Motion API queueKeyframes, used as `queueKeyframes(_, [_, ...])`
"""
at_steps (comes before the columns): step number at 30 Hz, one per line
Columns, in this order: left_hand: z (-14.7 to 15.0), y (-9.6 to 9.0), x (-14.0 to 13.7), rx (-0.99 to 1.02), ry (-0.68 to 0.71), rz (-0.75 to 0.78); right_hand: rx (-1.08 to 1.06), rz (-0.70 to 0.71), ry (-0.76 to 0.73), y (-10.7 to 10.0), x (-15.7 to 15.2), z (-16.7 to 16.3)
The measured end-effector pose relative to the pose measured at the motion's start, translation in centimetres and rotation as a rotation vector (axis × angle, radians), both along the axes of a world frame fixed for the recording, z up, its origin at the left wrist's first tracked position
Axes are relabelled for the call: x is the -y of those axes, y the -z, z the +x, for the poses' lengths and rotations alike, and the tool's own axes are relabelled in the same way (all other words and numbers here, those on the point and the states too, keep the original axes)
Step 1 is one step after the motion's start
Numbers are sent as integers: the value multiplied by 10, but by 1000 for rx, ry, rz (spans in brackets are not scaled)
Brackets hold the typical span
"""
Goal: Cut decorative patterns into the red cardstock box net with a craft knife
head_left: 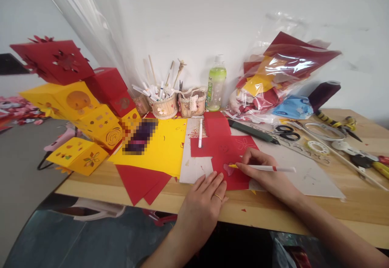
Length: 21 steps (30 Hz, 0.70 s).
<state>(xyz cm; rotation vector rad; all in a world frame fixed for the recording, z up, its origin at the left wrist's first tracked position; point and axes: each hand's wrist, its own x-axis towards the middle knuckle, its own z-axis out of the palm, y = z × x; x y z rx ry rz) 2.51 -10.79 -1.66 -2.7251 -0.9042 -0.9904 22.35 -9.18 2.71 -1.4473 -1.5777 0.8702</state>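
Observation:
My right hand (263, 171) pinches a white marker pen (281, 169) with a red band; its yellow tip meets a heart-shaped outline (227, 169) on a red card (235, 181). The card has several wings, like a flat box shape. A drawn flower (245, 143) and a faint round drawing show above the heart. My left hand (206, 203) lies with fingers stretched over the card's lower left edge, holding nothing. Under the card is a pale grey board (306, 181). Another white marker (200, 132) lies beside the card's upper part.
Decorated red and yellow paper boxes (75, 154) stack up at left beside yellow sheets (165, 148). Behind stand a pen basket (164, 108), a small basket (193, 104) and a bottle (216, 86). A utility knife (252, 131), scissors (287, 132) and a bag of paper (273, 77) lie right.

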Motion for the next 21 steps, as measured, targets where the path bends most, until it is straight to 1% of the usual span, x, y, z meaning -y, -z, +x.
queueKeyframes(13, [0,0,0,2,5,5,-9,8,8,3,-2,2])
queueKeyframes(21, [0,1,0,10,1,1,-8,26,55,1,-1,1])
